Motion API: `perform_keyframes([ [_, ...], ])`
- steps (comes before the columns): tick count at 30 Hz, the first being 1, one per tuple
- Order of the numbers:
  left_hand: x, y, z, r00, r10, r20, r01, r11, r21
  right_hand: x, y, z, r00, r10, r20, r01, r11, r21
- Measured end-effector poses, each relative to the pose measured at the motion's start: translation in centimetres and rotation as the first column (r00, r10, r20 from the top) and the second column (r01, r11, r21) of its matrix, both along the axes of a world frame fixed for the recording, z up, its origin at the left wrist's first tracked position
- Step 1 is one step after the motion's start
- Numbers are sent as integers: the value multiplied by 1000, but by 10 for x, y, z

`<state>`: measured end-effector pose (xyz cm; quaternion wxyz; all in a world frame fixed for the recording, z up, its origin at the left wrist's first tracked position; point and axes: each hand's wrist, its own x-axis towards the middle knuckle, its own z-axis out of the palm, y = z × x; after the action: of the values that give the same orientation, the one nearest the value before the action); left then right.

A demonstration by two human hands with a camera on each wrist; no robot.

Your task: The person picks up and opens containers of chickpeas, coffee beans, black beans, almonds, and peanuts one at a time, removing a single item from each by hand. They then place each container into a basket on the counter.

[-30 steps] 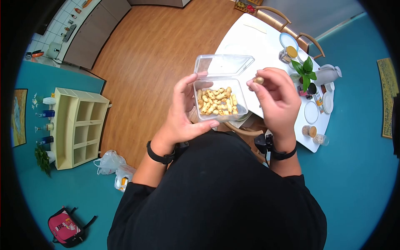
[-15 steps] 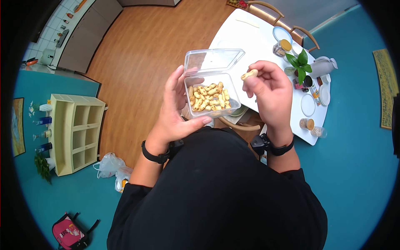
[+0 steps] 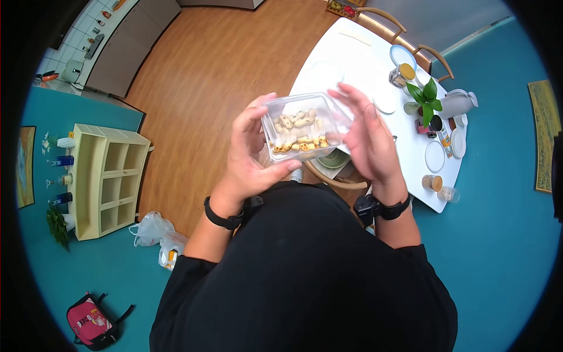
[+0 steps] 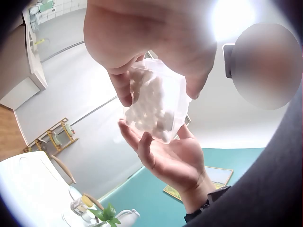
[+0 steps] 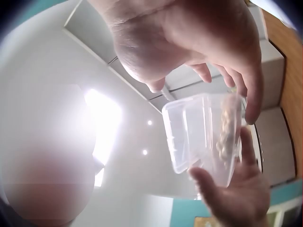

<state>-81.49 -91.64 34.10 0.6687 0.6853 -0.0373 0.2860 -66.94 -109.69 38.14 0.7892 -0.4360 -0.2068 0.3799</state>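
My left hand holds a clear plastic box by its sides, thumb along the near wall and fingers round the left. Inside lie several unshelled peanuts. The box's clear lid is down over the top; peanuts at the far side look hazy through it, those at the near side sharper. My right hand is beside the box's right edge, its fingers extended and blurred, with no peanut visible in it. In the right wrist view, the right fingers reach round above the box.
To the right stands a white table bearing plates, jars, a plant and a grey jug. A wooden chair is close below the box. Cream shelves and plastic bags are at left.
The raised lid has come down over the box. The peanut my right hand pinched is no longer in its fingers, and that hand has opened and moved left to the box.
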Motion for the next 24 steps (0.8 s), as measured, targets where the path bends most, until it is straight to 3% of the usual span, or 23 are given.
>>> perform_keyframes([
  [1, 1, 2, 1, 999, -1, 38, 0, 1000, 29, -3, 4, -3, 1000, -1, -1, 1, 1000, -1],
  [3, 3, 7, 1, 1000, -14, 13, 13, 998, 67, -7, 9, -9, 949, 199, -243, -181, 979, 97],
  [5, 6, 9, -1, 998, -34, 52, 24, 981, 192, -9, 10, -6, 969, 151, -198, -150, 988, 21],
  [7, 6, 4, 1, 999, -47, 16, 43, 980, 192, -8, 11, -7, 989, 146, -37, -149, 983, -110],
  [12, 8, 5, 1, 986, -29, -163, 56, 985, 165, -22, 10, -8, 983, 52, 178, -27, 990, -140],
  [16, 11, 7, 0, 978, 10, -208, 35, 977, 210, -28, 12, -19, 953, 12, 302, 43, 984, -175],
  [18, 12, 7, -2, 978, 17, -208, 12, 990, 139, -26, 12, -16, 941, -7, 338, 75, 979, -188],
  [19, 13, 8, -2, 978, 16, -209, 13, 990, 140, -24, 12, -8, 733, 28, 679, 216, 938, -272],
  [20, 15, 9, -3, 954, -27, -299, 8, 998, -66, -22, 10, -5, 414, 119, 903, 374, 882, -288],
  [21, 17, 10, -3, 922, -88, -376, -17, 963, -268, -20, 10, -5, 415, 119, 902, 375, 881, -289],
  [22, 17, 13, -1, 880, -179, -440, -27, 906, -423, -17, 11, -5, 266, 192, 945, 343, 897, -279],
  [23, 18, 14, -3, 880, -180, -440, -27, 905, -424, -15, 11, -6, 106, 254, 961, 308, 911, -275],
  [24, 18, 16, -6, 866, -204, -457, -43, 879, -474, -16, 15, -8, 98, 282, 955, 313, 902, -298],
])
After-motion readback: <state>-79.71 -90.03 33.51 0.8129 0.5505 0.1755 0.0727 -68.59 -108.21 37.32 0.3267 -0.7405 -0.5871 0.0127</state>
